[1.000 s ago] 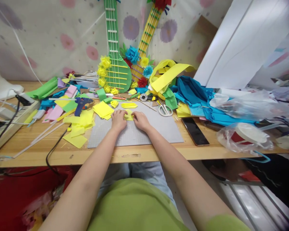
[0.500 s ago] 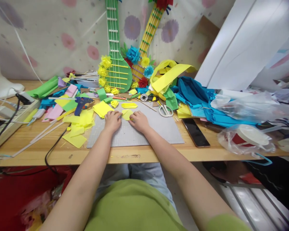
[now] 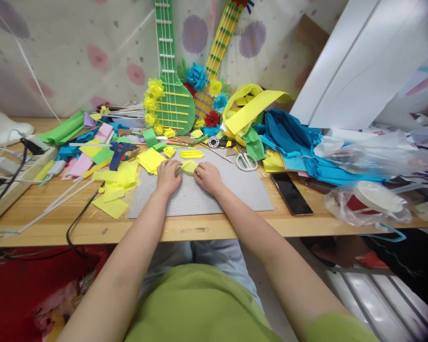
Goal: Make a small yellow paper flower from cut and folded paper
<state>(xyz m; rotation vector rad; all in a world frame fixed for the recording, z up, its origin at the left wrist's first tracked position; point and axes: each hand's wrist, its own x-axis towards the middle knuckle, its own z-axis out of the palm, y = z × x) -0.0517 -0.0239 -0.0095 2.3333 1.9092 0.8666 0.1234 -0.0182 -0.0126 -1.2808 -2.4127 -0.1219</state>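
Only thing near me with any printing is the red-and-white cup (image 3: 363, 205) in its plastic bag, and it's too small and crinkled over to read. Both my arms reach straight out, angling in over the gray mat (image 3: 238, 194), backs of my hands up. The small yellow paper (image 3: 189, 166) sits between them, above the mat. My right hand (image 3: 208, 177) has its fingers nearly closed, pinching the paper's right edge. My left hand (image 3: 169, 176) is curled at the other edge, can't tell if it's gripping.
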